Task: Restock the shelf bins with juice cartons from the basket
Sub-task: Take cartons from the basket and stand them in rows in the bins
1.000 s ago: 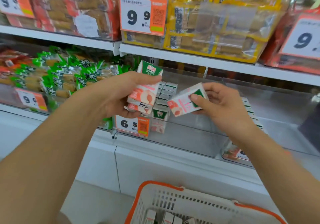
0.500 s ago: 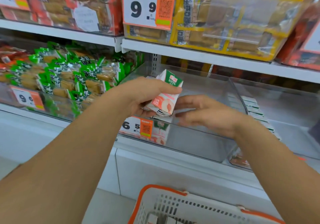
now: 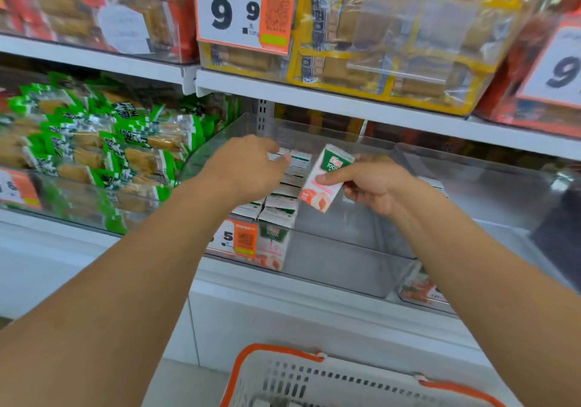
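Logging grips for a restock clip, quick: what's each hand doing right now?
Left hand: open, fingers reaching over the row of cartons, holding nothing.
Right hand: pinches a juice carton.

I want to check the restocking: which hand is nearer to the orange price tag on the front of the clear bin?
Left. The left hand reaches over the rows of cartons above the orange price tag; the right hand holds a pink-and-green juice carton farther right.

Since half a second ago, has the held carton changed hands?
Yes. The carton has passed from the left hand to the right hand, and now sits right of the stocked row in the bin.
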